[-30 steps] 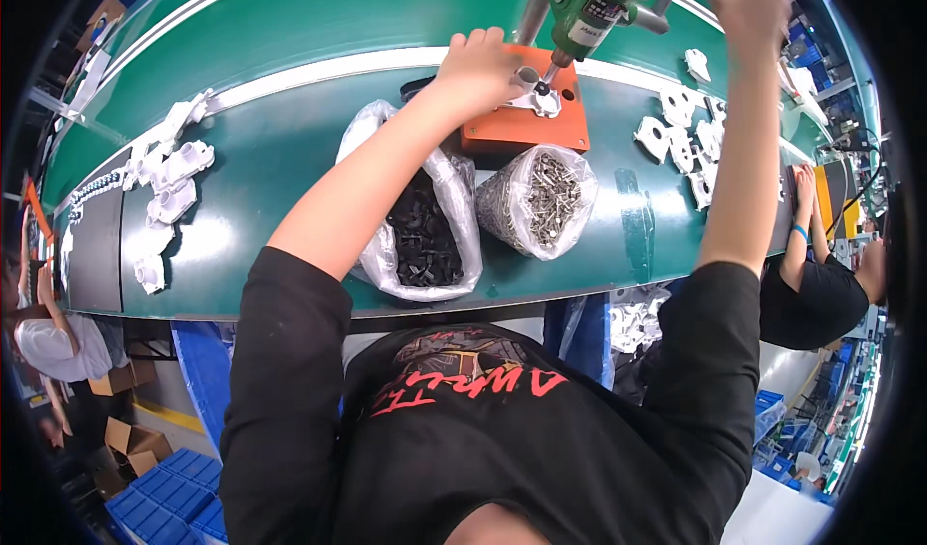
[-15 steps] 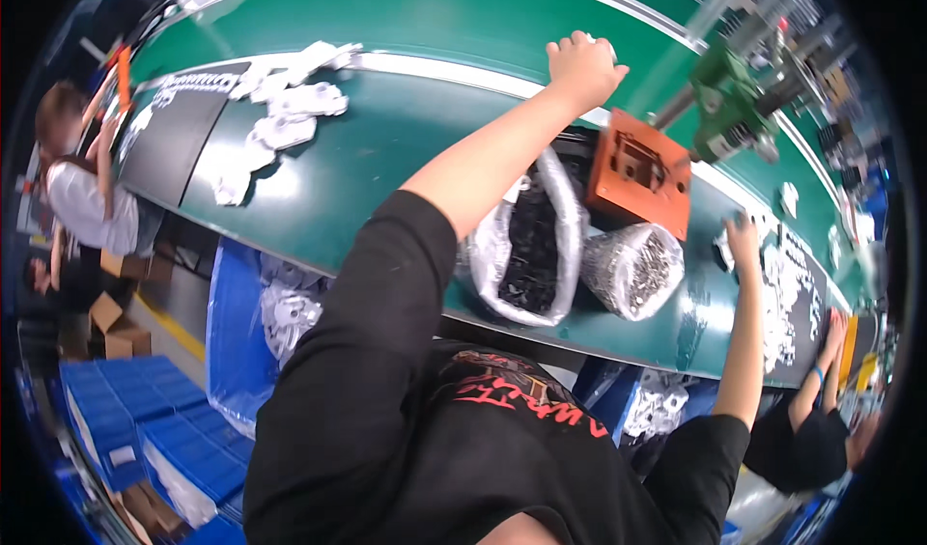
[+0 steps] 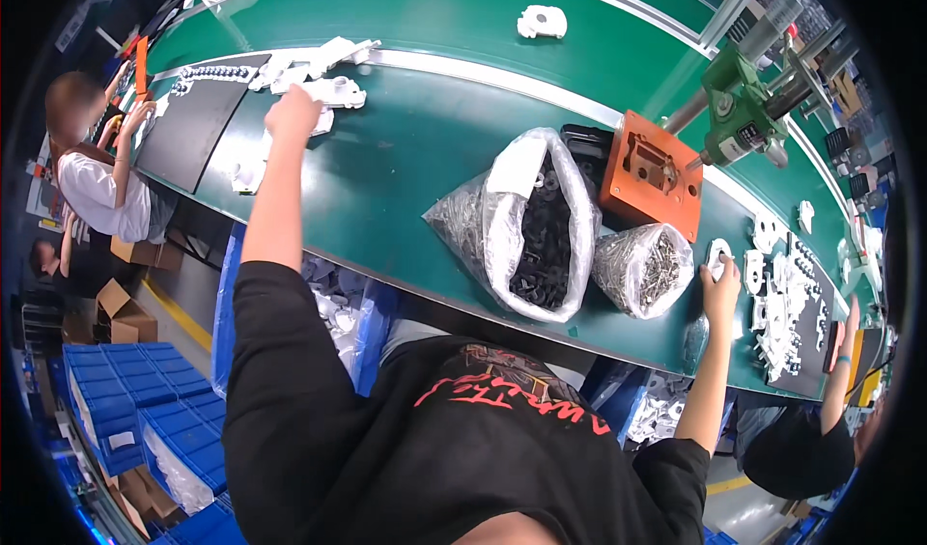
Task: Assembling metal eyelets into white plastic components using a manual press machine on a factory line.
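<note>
My left hand (image 3: 294,115) is at the pile of white plastic parts (image 3: 333,91) on the left of the green bench. Its fingers curl down among the parts; the fingertips are hidden, so what they hold cannot be seen. On the right, my right hand (image 3: 720,286) grips a white plastic part (image 3: 717,252) with a rounded end, just above the bench. Another white plastic housing (image 3: 542,22) lies alone on the green conveyor beyond the rail. More white parts (image 3: 772,304) are spread to the right of my right hand.
Between my arms stand a bag of black parts (image 3: 546,246), a bag of metal screws (image 3: 659,273) and an orange fixture (image 3: 652,173). A green press (image 3: 739,111) overhangs the fixture. Blue bins (image 3: 372,337) sit below the bench edge. Co-workers (image 3: 106,178) work at both sides.
My left hand has swung from above the conveyor to the left pile. The white housing now lies uncovered where that hand was. My right hand has moved left and nearer, now with a white part.
</note>
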`<state>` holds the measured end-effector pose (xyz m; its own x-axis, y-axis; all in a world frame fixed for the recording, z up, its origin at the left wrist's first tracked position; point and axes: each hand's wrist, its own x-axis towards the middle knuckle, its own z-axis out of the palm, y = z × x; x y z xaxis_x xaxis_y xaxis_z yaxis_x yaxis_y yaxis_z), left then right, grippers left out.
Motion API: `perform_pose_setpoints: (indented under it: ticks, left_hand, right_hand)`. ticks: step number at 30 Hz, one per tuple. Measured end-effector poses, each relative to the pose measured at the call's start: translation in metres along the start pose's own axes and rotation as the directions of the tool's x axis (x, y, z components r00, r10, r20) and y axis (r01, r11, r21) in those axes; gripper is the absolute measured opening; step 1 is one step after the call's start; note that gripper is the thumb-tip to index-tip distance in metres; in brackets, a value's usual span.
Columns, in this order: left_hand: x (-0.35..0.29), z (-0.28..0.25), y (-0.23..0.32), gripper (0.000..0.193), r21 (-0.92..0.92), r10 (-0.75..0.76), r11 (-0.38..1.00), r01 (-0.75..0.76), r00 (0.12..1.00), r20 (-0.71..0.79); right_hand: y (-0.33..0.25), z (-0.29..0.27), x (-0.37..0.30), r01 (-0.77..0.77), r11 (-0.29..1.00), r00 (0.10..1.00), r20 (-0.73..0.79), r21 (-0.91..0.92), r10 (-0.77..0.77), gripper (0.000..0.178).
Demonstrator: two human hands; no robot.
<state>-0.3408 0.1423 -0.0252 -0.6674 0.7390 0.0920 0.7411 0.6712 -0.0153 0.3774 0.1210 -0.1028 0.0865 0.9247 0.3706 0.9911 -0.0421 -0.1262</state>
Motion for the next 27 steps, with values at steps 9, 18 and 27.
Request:
perform_pose_setpoints:
  ticks: [9, 18, 27]
  left_hand:
    - [0.003, 0.012, -0.035, 0.050, -0.024, 0.109, 0.994, -0.109, 0.994, 0.030]
    - [-0.151, -0.055, 0.063, 0.037, -0.977, 0.764, 0.107, -0.185, 0.644, -0.038]
    - [-0.267, -0.072, 0.150, 0.037, -0.916, 0.856, -0.285, -0.281, 0.355, -0.376]
  right_hand:
    - [-0.020, -0.022, 0.003, -0.303, 0.946, 0.934, 0.161, -0.116, 0.319, 0.047]
    - [-0.135, -0.129, -0.032, -0.043, 0.259, 0.991, 0.008, 0.965, 0.134, 0.062]
    - [-0.229, -0.141, -0.071, 0.050, 0.250, 0.907, 0.060, 0.967, -0.416, 0.083]
